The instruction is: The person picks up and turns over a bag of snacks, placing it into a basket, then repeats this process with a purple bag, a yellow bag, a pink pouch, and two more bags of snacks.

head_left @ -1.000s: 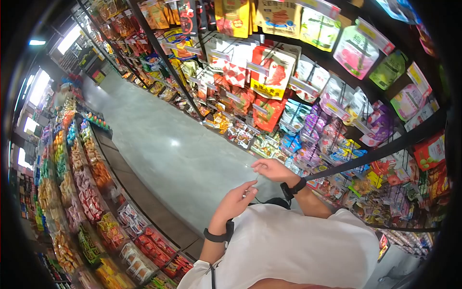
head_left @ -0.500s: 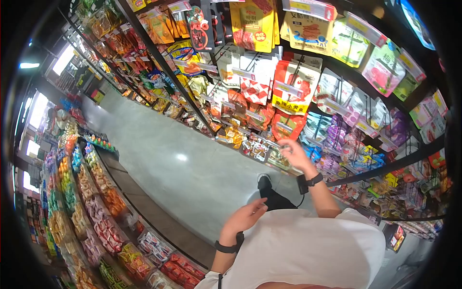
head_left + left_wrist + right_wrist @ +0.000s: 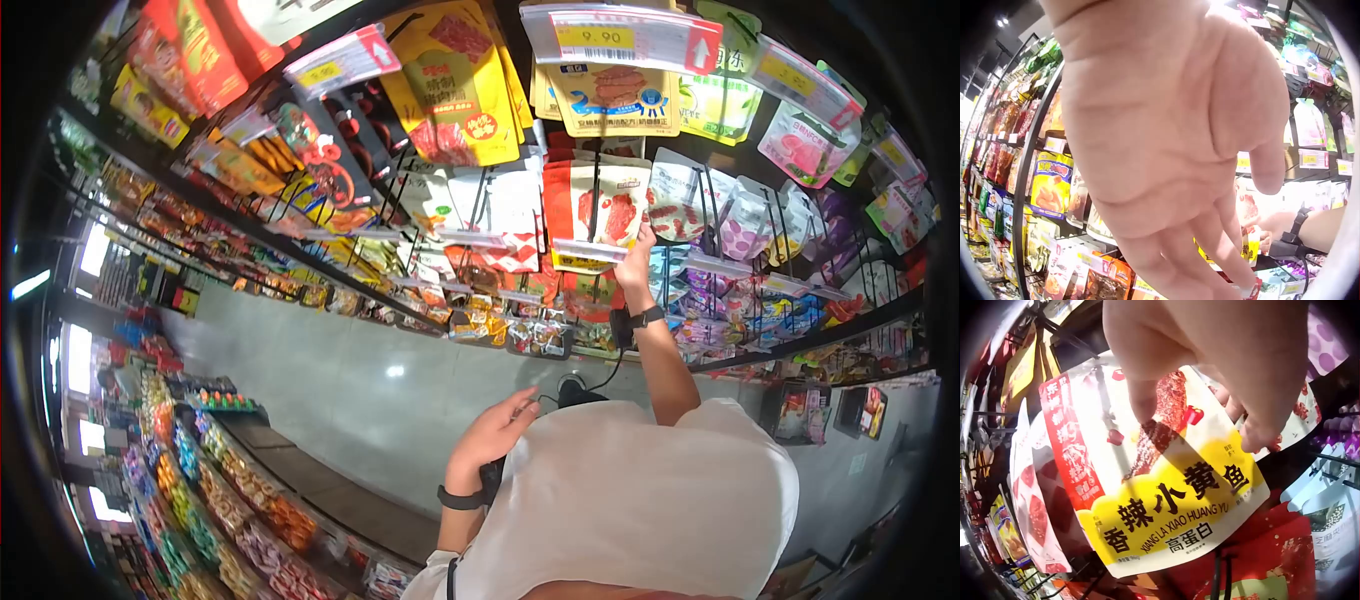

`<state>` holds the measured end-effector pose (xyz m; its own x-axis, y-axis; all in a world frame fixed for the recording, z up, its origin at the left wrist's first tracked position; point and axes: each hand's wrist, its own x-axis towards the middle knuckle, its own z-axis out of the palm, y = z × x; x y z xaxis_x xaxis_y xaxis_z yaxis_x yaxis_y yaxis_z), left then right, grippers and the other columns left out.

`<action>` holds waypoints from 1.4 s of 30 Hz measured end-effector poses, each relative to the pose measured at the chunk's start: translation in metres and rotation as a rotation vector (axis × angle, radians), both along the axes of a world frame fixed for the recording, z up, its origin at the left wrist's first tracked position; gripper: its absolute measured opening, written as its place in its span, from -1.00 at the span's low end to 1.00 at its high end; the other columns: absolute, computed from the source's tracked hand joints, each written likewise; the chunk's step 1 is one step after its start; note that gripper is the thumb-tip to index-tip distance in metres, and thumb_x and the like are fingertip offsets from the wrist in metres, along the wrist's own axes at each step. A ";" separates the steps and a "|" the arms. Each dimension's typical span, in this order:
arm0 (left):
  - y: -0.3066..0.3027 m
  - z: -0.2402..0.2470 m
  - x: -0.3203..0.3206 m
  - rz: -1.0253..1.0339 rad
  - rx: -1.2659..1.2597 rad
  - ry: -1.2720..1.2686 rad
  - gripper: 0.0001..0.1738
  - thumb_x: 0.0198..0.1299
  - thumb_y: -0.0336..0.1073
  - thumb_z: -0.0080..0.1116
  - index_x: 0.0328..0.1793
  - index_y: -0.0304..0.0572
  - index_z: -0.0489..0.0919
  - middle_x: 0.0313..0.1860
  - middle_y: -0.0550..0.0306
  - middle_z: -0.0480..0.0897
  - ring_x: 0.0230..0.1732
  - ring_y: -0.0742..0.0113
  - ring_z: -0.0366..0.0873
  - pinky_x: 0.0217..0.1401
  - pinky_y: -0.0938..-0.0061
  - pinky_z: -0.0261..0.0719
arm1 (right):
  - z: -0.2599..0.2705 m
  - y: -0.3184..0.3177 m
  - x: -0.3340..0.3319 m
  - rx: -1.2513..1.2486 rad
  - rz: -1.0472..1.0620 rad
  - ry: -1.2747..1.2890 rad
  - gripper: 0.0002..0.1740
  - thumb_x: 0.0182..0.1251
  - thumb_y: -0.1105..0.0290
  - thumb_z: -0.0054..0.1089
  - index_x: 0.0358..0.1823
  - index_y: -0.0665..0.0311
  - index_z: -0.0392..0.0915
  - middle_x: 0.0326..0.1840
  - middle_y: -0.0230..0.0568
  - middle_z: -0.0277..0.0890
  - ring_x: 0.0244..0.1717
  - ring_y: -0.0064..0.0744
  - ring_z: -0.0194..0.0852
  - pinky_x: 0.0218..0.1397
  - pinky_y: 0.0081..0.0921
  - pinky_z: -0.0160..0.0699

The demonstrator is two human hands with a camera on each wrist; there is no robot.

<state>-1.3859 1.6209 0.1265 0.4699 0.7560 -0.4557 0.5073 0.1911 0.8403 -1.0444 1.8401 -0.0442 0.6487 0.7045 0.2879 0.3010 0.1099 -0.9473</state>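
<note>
In the head view, a red, white and yellow snack bag (image 3: 615, 205) hangs on the rack. My right hand (image 3: 636, 265) is at its right side. The right wrist view shows the same bag (image 3: 1157, 515) close up and slightly tilted, with the thumb of my right hand (image 3: 1210, 350) over its front and other fingers at its right edge, gripping it. My left hand (image 3: 492, 432) hangs in front of the white shirt, fingers loosely extended, holding nothing. In the left wrist view the palm of my left hand (image 3: 1154, 131) fills the middle.
Price tags (image 3: 615, 37) stick out over hanging bags. Beside the held bag hang a yellow bag (image 3: 455, 85) and a pale bag (image 3: 680, 195). A shelf of packaged snacks (image 3: 240, 495) curves along the lower left. Grey floor (image 3: 330, 370) lies between the racks.
My right hand has moved up and forward to the red, white and yellow bag and taken hold of it. The rack appears closer. The left hand remains low, its fingers still loose.
</note>
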 end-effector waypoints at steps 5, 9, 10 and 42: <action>0.046 0.009 0.004 -0.111 -0.024 -0.018 -0.45 0.62 -0.11 0.01 0.59 -0.24 0.39 0.24 -0.01 0.72 0.22 0.28 0.64 0.32 0.44 0.52 | 0.014 -0.031 0.012 -0.067 0.062 0.095 -0.69 0.37 0.46 0.44 0.05 0.36 0.54 0.06 -0.27 0.55 0.02 -0.55 0.56 0.09 -0.58 0.55; 0.069 -0.004 -0.010 -0.300 -0.043 -0.075 -0.42 0.60 -0.05 0.03 0.58 -0.22 0.40 0.20 -0.07 0.73 0.20 0.17 0.67 0.29 0.38 0.54 | 0.038 -0.054 -0.001 0.083 0.077 0.164 -0.84 0.53 0.47 0.23 0.05 0.31 0.52 0.05 -0.32 0.60 -0.05 -0.60 0.56 0.01 -0.58 0.57; 0.076 -0.006 -0.015 -0.318 -0.038 -0.086 -0.40 0.58 -0.01 0.04 0.57 -0.21 0.42 0.18 -0.11 0.73 0.18 0.11 0.68 0.26 0.34 0.56 | 0.048 -0.065 -0.006 0.078 0.056 0.192 -0.85 0.55 0.46 0.20 0.04 0.30 0.50 0.00 -0.33 0.60 -0.08 -0.61 0.54 -0.01 -0.58 0.56; 0.068 -0.031 -0.161 -0.327 -0.054 -0.345 -0.53 0.59 -0.17 0.02 0.47 -0.29 0.45 0.05 0.00 0.78 0.01 0.32 0.70 0.16 0.40 0.63 | 0.109 -0.261 -0.157 0.055 -0.139 0.157 -0.86 0.63 0.38 0.15 -0.02 0.27 0.42 -0.20 -0.40 0.63 -0.24 -0.77 0.43 -0.19 -0.69 0.43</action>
